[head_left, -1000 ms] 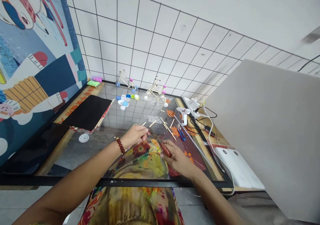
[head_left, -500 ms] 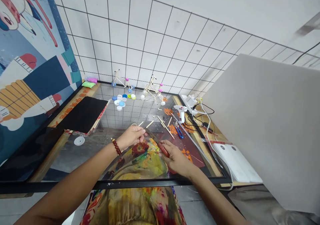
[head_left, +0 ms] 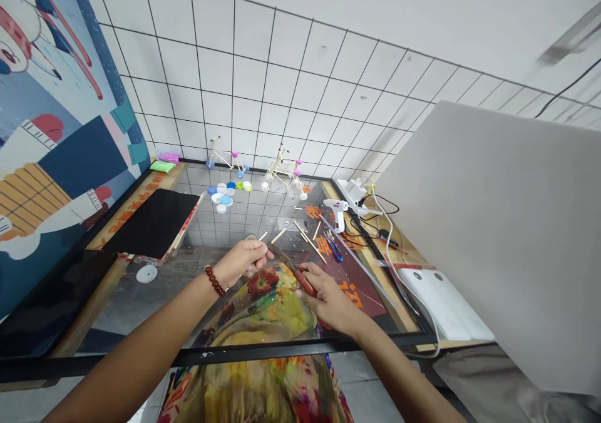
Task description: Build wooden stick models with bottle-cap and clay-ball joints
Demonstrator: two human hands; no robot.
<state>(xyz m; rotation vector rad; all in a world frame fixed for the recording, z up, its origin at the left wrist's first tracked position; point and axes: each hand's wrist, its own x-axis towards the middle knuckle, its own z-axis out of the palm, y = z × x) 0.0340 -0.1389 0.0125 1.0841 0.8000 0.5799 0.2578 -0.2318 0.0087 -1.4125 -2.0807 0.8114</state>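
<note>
**Close work at the tool's tip, fingertips near the metal**

The red-handled tool (head_left: 305, 281) is in the right hand (head_left: 328, 295), above the near part of the table (head_left: 136, 307), its dark end slanting toward the left hand (head_left: 244, 261). The right fingers are curled round the handles. The left thumb and fingertips are pinched together just beside the tip – anything between them is too small to tell.

For good control, I'd keep the left pinch firm but a little back from the metal, line up the tip before pressing, then squeeze slowly and evenly. Resting both forearms on the table edge should steady things.

Just beyond the hands lie loose sticks (head_left: 310, 241); working short of them would keep scraps apart. The blue scissors (head_left: 334, 248) and glue gun (head_left: 337, 214) sit to the right – clear of the elbows. Farther back are caps (head_left: 221, 198) and 2 stick models (head_left: 282, 171).
</note>
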